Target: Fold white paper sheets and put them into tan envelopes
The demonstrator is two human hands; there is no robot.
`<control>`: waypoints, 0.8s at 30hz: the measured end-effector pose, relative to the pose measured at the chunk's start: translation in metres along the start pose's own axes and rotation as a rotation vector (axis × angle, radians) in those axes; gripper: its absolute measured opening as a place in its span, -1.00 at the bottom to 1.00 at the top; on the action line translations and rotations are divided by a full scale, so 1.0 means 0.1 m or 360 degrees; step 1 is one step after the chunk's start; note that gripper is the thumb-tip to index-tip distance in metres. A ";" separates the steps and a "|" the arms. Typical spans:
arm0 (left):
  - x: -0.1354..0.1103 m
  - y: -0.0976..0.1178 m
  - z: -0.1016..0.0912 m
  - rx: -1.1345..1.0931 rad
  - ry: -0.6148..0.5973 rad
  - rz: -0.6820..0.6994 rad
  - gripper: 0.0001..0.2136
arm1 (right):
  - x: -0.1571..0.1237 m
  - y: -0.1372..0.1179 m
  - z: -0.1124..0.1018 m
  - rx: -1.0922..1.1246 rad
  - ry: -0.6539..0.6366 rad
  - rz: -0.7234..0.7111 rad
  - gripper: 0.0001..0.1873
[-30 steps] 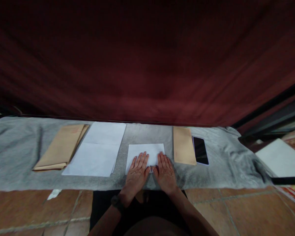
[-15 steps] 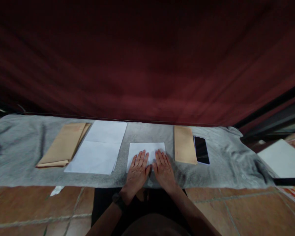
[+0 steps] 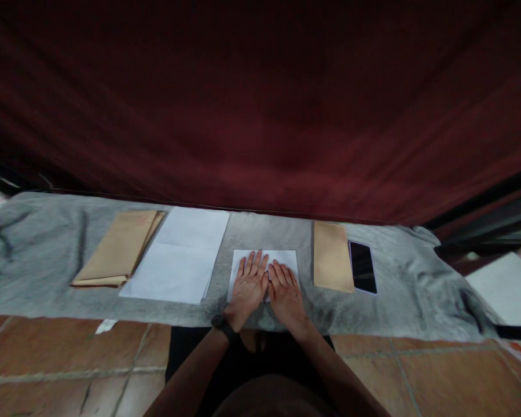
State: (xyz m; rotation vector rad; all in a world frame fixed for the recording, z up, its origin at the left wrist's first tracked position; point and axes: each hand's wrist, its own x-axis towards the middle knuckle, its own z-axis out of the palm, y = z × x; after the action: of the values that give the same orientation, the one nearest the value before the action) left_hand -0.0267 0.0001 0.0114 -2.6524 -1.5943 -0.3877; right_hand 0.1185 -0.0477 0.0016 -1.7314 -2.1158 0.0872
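Our left hand (image 3: 249, 285) is lying palm down on the small white sheet (image 3: 283, 255), fingers stretched out and slightly spread; our right hand (image 3: 285, 293) is resting likewise beside it, and we are gripping nothing with either. That sheet is lying before us on grey cloth (image 3: 269, 229), between larger white papers (image 3: 180, 258) to our left and a brown envelope (image 3: 332, 258) to our right. A phone (image 3: 363, 267) is lying just beside this envelope; more brown envelopes (image 3: 117, 246) are lying left of the papers.

Perhaps a home: tiled floor (image 3: 455, 370), dark red curtain (image 3: 260, 127), cloth-covered table (image 3: 402, 301).
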 end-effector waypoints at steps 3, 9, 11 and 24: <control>-0.02 -0.01 0.03 -0.0012 0.0025 0.0013 -0.49 | 0.11 0.04 0.01 0.0014 0.0016 0.0055 -0.48; -0.03 -0.03 0.02 -0.0032 -0.0048 0.0037 -0.46 | 0.30 0.05 0.04 -0.0041 -0.0019 0.0009 -0.48; -0.03 -0.05 0.02 -0.0036 -0.0040 0.0042 -0.46 | 0.29 0.04 0.06 -0.0070 0.0009 0.0018 -0.47; -0.09 -0.11 -0.02 -0.0050 -0.0032 0.0014 -0.48 | 0.22 0.07 0.09 -0.0119 0.0069 0.0019 -0.48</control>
State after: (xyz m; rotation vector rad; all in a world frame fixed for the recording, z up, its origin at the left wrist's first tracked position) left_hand -0.0410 -0.0029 0.0104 -2.6941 -1.5947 -0.3899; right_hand 0.1181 -0.0233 -0.0031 -1.7724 -2.1024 -0.0266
